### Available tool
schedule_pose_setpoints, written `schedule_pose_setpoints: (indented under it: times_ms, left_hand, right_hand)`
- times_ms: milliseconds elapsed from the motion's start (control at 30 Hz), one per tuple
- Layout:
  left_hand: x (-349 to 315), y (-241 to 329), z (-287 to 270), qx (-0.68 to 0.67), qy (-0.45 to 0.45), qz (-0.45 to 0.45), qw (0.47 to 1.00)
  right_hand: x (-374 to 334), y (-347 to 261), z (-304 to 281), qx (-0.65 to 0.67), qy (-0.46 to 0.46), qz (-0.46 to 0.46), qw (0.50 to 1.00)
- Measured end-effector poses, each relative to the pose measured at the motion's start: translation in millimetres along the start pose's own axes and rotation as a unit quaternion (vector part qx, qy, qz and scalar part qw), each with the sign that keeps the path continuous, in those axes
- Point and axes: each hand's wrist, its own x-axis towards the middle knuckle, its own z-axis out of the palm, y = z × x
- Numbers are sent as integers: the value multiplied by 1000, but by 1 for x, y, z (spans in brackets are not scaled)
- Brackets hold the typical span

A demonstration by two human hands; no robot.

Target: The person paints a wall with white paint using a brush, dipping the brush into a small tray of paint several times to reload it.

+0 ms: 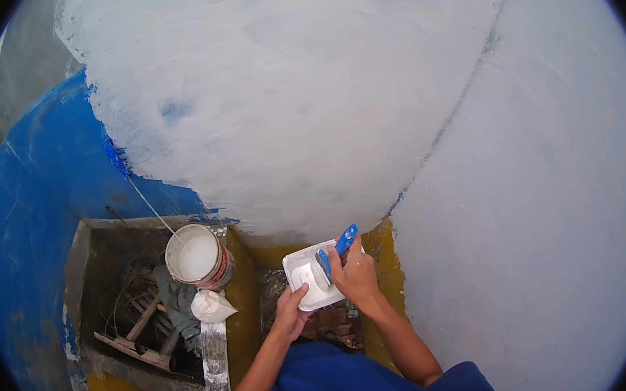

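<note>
My left hand (289, 315) grips the near left edge of a white plastic tray (288, 264), its thumb over the rim. White paint (305, 276) lies in the tray. A paintbrush with a blue handle (346, 239) is in my right hand (357, 275), fingers closed round it. The brush head sits over the right part of the tray and is partly covered by my fingers; whether its bristles touch the paint I cannot tell.
A bucket of white liquid (198, 258) stands on a ledge left of me, a thin blue-ended rod (152, 206) leaning from it. Beside it lies a white bag (212, 306). A concrete trough (82, 249) holds wooden pieces. White-coated walls (305, 107) rise ahead and right; blue wall (42, 167) left.
</note>
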Motion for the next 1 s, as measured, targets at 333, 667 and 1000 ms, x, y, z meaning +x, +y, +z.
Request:
schedule_pose_setpoints:
  times_ms: [333, 667, 1000]
  left_hand:
    - [6, -3, 4, 18, 20, -21, 999]
    - [0, 12, -3, 1, 15, -24, 1000]
    - [12, 15, -18, -15, 15, -22, 1000]
  right_hand:
    - [6, 1, -30, 257, 121, 124, 951]
    - [0, 45, -47, 634, 100, 351, 681]
    - [15, 33, -52, 769, 2, 375, 518]
